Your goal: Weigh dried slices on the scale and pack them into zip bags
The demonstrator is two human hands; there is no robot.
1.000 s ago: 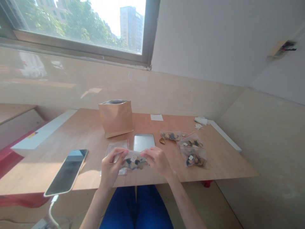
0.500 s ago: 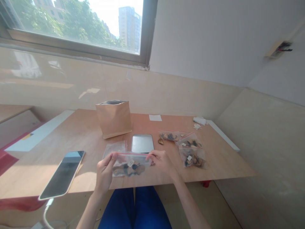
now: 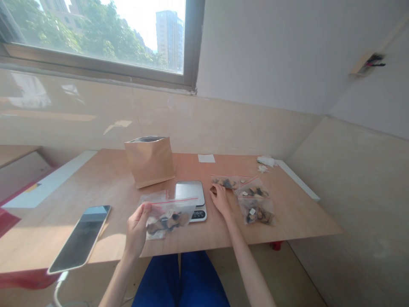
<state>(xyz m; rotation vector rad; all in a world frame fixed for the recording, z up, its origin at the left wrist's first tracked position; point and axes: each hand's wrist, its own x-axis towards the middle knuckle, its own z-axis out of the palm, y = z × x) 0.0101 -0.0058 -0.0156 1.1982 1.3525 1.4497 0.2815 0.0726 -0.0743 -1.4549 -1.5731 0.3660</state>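
From the head cam, the left hand [image 3: 136, 228] has the bag [image 3: 171, 219] pinched by its top corner, overlapping the scale [image 3: 189, 193] from this angle, while the right hand [image 3: 220, 199] is at the brown piece [image 3: 212, 189] (can't tell if the fingers have actually closed on it) near the other bags [image 3: 260, 213]. I'd say the step in hand is picking up that piece, so the next move calls for a neat fingertip pinch.
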